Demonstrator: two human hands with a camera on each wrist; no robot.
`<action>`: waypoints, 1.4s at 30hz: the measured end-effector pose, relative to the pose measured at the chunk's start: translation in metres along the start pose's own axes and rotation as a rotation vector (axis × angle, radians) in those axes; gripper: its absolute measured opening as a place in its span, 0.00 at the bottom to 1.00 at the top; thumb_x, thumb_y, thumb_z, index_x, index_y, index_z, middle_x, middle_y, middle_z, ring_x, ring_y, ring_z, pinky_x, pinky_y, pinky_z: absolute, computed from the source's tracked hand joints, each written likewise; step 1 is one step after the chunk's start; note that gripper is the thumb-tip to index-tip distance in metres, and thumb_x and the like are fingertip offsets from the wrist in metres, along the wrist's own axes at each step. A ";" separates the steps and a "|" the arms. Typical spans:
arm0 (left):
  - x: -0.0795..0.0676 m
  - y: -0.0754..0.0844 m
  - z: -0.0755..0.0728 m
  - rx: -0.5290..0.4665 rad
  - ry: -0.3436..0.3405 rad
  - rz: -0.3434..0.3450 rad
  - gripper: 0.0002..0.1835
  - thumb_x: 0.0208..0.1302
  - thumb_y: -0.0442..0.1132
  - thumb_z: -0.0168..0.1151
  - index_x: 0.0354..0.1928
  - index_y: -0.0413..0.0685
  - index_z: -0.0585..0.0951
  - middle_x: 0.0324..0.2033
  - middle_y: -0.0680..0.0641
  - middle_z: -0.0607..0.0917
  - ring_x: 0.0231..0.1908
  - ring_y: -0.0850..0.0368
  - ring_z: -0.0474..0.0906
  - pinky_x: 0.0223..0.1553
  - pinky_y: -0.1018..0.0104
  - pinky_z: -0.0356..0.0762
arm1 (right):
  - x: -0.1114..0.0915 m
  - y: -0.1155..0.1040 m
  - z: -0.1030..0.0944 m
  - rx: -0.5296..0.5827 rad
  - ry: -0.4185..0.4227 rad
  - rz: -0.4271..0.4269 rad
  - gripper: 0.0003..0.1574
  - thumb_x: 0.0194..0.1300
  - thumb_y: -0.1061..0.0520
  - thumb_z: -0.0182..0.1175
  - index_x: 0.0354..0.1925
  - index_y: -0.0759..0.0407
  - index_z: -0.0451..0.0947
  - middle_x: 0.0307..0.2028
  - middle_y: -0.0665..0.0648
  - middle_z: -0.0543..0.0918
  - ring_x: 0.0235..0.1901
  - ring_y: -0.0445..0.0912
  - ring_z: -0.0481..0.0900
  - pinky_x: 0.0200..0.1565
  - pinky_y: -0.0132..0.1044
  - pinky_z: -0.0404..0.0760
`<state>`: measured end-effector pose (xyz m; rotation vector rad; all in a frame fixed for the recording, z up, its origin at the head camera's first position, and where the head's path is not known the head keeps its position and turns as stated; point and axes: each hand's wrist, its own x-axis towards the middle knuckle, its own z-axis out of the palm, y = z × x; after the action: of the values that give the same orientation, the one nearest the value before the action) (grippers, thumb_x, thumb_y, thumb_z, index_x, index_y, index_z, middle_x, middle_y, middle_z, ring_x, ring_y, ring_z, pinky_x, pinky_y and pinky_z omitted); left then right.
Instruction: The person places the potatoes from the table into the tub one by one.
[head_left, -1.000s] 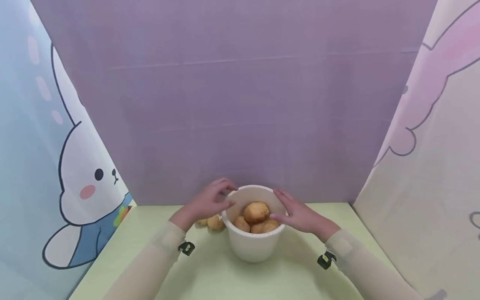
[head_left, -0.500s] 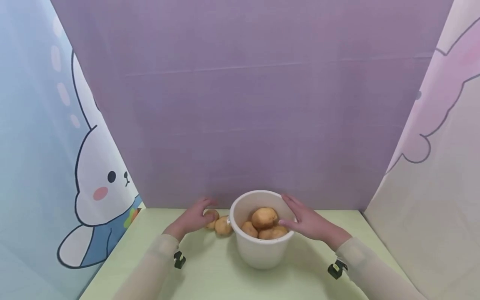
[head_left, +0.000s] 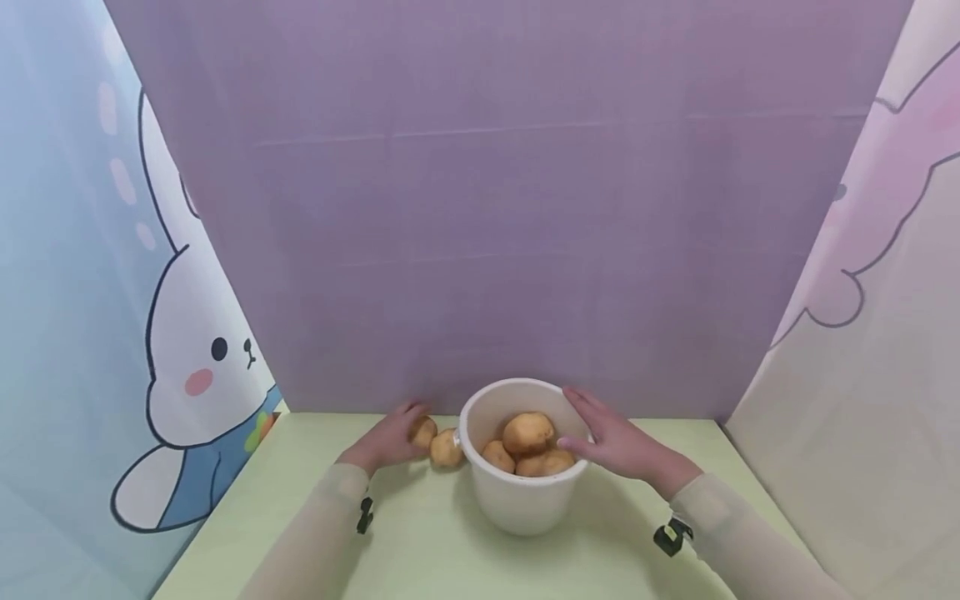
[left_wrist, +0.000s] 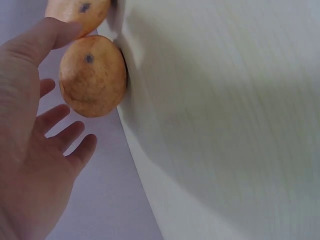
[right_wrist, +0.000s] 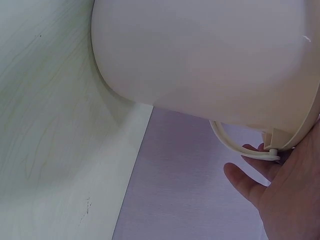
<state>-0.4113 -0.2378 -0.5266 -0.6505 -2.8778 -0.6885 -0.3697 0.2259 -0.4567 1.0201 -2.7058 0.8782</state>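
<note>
My left hand [head_left: 390,437] is around the left of two potatoes at the bucket's left side. In the left wrist view its spread fingers stay a little apart from that potato [left_wrist: 94,82], and the thumb lies over where the two potatoes meet. The other potato [head_left: 447,450] sits beside the white bucket [head_left: 517,504]. Several potatoes [head_left: 528,433] lie inside. My right hand [head_left: 618,442] rests at the bucket's right rim, thumb over the opening, fingers extended along the far side. In the right wrist view, its fingers are by the handle [right_wrist: 232,145].
A purple wall [head_left: 480,208] rises behind the pale green table [head_left: 420,542]. Cartoon-printed panels stand at left [head_left: 67,350] and right [head_left: 885,417]. Black camera mounts [head_left: 672,536] hang from the sleeved wrists.
My left hand has left the bucket's left rim and moved left and down to the outer potato. The right hand has stayed at the bucket's rim. The head view has shifted slightly.
</note>
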 end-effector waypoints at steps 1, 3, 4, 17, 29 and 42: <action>0.001 0.000 0.001 -0.008 0.003 -0.002 0.50 0.57 0.45 0.81 0.80 0.35 0.70 0.79 0.28 0.67 0.75 0.24 0.68 0.71 0.28 0.70 | 0.000 0.000 -0.001 0.001 0.002 -0.001 0.60 0.79 0.32 0.64 0.88 0.64 0.52 0.85 0.69 0.57 0.80 0.71 0.61 0.73 0.74 0.67; 0.003 0.000 0.003 -0.013 0.000 -0.003 0.51 0.56 0.43 0.81 0.80 0.34 0.70 0.79 0.27 0.66 0.75 0.23 0.66 0.71 0.27 0.69 | -0.001 0.000 0.000 0.000 0.002 -0.006 0.60 0.79 0.32 0.64 0.88 0.64 0.52 0.85 0.70 0.57 0.80 0.72 0.61 0.72 0.74 0.67; 0.003 0.000 0.003 -0.015 -0.007 -0.005 0.51 0.56 0.43 0.81 0.80 0.34 0.70 0.79 0.27 0.66 0.76 0.23 0.66 0.72 0.27 0.69 | -0.001 -0.001 0.000 0.004 -0.001 -0.001 0.60 0.79 0.32 0.64 0.88 0.64 0.52 0.85 0.70 0.57 0.80 0.72 0.61 0.72 0.74 0.67; 0.008 -0.006 0.011 0.043 -0.028 0.021 0.44 0.59 0.41 0.79 0.76 0.34 0.75 0.77 0.28 0.71 0.75 0.25 0.69 0.72 0.30 0.70 | -0.002 -0.004 0.000 0.002 0.001 0.004 0.59 0.79 0.33 0.63 0.88 0.64 0.52 0.85 0.70 0.57 0.80 0.72 0.62 0.73 0.74 0.67; 0.001 -0.010 0.008 0.007 0.035 -0.063 0.42 0.57 0.43 0.80 0.73 0.38 0.78 0.71 0.36 0.78 0.70 0.31 0.75 0.71 0.33 0.73 | -0.002 -0.004 -0.002 -0.015 -0.006 0.005 0.60 0.79 0.33 0.63 0.88 0.63 0.51 0.85 0.69 0.57 0.80 0.71 0.63 0.72 0.73 0.68; -0.009 0.002 -0.030 -0.137 0.134 -0.076 0.41 0.60 0.42 0.75 0.76 0.42 0.75 0.70 0.38 0.78 0.56 0.42 0.82 0.56 0.38 0.83 | -0.001 -0.003 -0.002 -0.010 -0.007 -0.002 0.60 0.79 0.33 0.63 0.88 0.64 0.52 0.85 0.70 0.57 0.80 0.72 0.62 0.72 0.74 0.68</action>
<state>-0.4019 -0.2532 -0.5014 -0.4919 -2.7623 -0.9090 -0.3670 0.2258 -0.4541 1.0253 -2.7113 0.8617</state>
